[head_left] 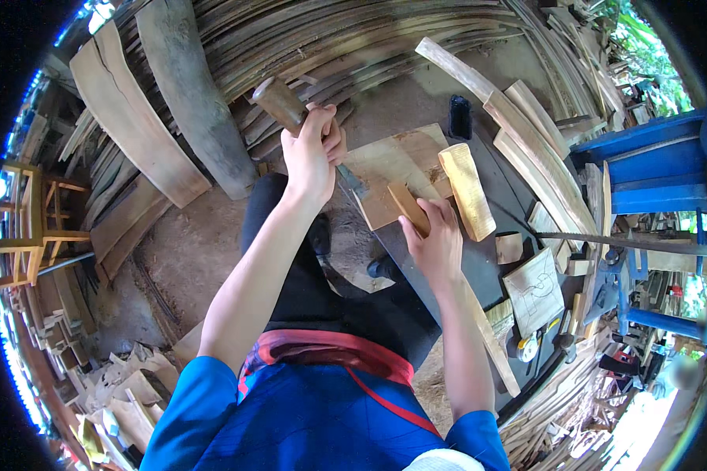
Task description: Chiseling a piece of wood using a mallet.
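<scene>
My left hand [314, 153] is closed round a wooden-handled chisel [276, 102], whose metal blade points down toward a plywood board [393, 149] on the dark work surface. My right hand [436, 243] grips a small brown wooden piece [407, 206] on a square piece at the board's near edge; whether the blade tip touches it I cannot tell. A yellow wooden block [469, 192] lies just right of my right hand's fingers.
A black phone-like object [459, 118], long planks [546, 165], a board with a drawn outline [533, 290] and a tape measure [528, 348] lie around the work surface. A blue metal machine [652, 165] stands right; stacked timber [306, 39] lines the back; wooden frames [31, 228] stand left.
</scene>
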Tool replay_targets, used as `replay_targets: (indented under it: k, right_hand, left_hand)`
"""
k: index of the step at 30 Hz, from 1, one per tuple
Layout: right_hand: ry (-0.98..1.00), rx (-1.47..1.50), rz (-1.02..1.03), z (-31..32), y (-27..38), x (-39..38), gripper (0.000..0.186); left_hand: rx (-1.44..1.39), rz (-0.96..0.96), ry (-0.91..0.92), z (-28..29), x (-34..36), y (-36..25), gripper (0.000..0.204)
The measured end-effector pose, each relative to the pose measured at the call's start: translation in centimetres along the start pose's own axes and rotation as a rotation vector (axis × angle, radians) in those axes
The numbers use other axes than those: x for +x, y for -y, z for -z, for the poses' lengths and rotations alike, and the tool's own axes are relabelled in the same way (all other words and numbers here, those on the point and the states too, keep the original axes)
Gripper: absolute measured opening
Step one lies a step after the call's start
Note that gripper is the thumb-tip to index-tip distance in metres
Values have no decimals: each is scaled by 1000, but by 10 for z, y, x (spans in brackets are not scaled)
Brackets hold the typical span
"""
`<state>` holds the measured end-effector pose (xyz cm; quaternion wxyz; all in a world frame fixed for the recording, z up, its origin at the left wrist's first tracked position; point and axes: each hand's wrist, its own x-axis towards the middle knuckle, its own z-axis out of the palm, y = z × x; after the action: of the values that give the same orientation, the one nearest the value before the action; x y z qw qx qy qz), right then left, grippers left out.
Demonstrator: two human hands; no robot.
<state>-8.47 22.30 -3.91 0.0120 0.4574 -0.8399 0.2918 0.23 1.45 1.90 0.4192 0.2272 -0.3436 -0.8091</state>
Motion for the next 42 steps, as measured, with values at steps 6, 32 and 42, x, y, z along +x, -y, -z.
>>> replay_targets:
  k: [6, 32, 42]
  right_hand:
    - [-12, 67, -20, -2, -3, 0, 34]
    - [-155, -153, 44, -6, 5, -10, 25]
    - [-106, -172, -10, -10, 12, -8, 28]
  left_hand:
    - [-27, -8, 53, -14, 4, 7, 30]
    - [50, -3, 57, -16, 1, -14, 30]
    - [292, 41, 204, -52, 11, 18, 29]
